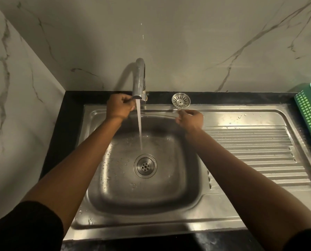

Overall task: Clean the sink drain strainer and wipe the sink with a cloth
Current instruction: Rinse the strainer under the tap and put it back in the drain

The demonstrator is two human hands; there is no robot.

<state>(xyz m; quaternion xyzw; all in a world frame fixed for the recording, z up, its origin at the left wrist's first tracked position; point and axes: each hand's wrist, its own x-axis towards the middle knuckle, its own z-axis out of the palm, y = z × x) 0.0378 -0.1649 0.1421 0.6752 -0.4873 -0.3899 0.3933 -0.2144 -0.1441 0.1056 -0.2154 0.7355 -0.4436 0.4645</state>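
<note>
Strainer sits on the far rim, just beyond the right hand, whose loosely curled fingers hold nothing; left hand grips the tap.

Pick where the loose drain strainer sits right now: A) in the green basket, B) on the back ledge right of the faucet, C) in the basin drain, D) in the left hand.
B: the strainer rests on the sink's back ledge, right of the faucet, just beyond the right hand.
</note>
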